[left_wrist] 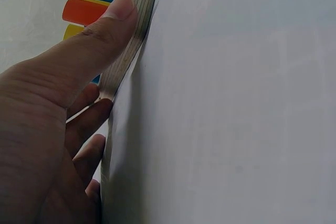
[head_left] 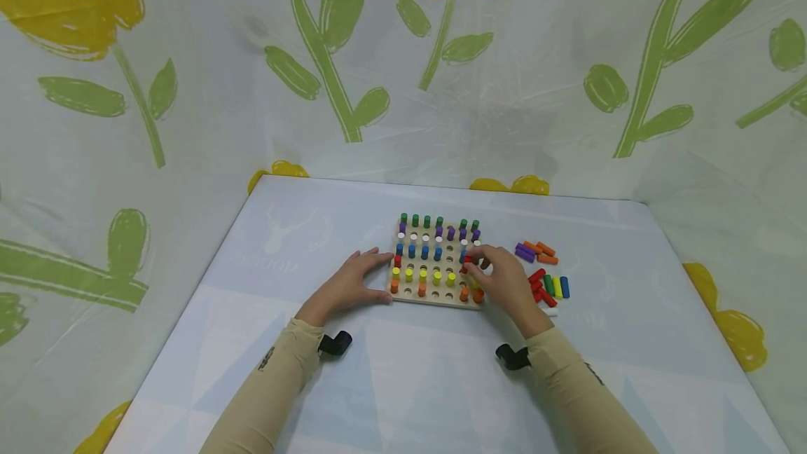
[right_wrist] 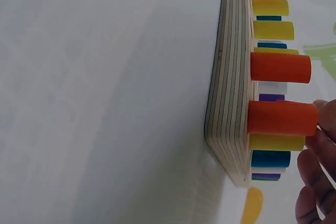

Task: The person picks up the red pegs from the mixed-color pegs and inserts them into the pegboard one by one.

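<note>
Pale tabletop beneath a wooden pegboard and, just to its right, loose coloured pegs

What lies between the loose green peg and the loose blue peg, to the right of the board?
In the head view, a yellow peg lies between the green peg and the blue peg.

I see a wooden pegboard lying flat, coloured pegs upright in rows, a red peg at its right side, loose pegs lying nearby.
</note>
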A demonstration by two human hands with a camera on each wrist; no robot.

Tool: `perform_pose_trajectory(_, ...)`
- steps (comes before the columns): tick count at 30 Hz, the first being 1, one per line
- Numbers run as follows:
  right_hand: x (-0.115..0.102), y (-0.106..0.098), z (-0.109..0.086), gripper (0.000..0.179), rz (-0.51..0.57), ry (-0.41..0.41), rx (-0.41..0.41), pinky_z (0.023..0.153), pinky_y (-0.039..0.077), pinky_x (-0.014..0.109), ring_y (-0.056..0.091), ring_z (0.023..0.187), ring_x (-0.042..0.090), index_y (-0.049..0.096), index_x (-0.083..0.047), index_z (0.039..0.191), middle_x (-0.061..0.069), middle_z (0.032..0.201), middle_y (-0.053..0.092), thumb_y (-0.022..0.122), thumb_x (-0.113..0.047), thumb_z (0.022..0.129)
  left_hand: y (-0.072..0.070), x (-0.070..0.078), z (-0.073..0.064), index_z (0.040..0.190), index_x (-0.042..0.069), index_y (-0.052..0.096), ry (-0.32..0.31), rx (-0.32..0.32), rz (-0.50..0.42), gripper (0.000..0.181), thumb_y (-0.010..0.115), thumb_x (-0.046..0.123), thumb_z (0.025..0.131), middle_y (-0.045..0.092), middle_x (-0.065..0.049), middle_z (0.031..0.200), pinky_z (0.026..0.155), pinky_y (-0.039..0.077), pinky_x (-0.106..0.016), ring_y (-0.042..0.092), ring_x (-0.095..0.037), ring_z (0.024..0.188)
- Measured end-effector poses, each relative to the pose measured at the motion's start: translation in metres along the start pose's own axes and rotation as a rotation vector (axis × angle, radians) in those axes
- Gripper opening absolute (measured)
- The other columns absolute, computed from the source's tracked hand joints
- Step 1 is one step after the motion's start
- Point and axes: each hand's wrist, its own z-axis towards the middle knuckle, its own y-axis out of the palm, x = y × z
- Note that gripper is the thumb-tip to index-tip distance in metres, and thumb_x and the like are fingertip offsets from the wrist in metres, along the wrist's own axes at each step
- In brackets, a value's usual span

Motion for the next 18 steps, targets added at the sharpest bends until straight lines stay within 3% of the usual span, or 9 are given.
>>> perform_pose_trajectory(9, -0.009, 0.001, 0.001, 0.025, 0.048, -0.006, -0.017, 0.075, 0.054, 0.035, 0.059, 0.089, 0.021, 0.071, -0.009, 0.116, 0.002, 0.101, 0.071, 0.074, -0.023, 0.095, 0.001, -0.002, 0.001, 0.158, 0.020, 0.040, -0.005, 0.005, -0.001, 0.095, 0.084, 0.052, 0.079, 0.034, -0.007, 0.164, 0.128, 0.005, -0.044, 0.020, -0.026, 0.155)
perform_pose_trajectory(18, -0.013, 0.003, 0.002, 0.024, 0.062, -0.023, -0.016, 0.070, 0.050, 0.032, 0.057, 0.086, 0.020, 0.072, -0.009, 0.115, 0.002, 0.099, 0.070, 0.074, -0.022, 0.095, 0.001, -0.002, 0.002, 0.158, 0.019, 0.040, 0.000, 0.004, 0.004, 0.095, 0.084, 0.051, 0.080, 0.036, -0.006, 0.163, 0.128, 0.005, -0.044, 0.020, -0.025, 0.155)
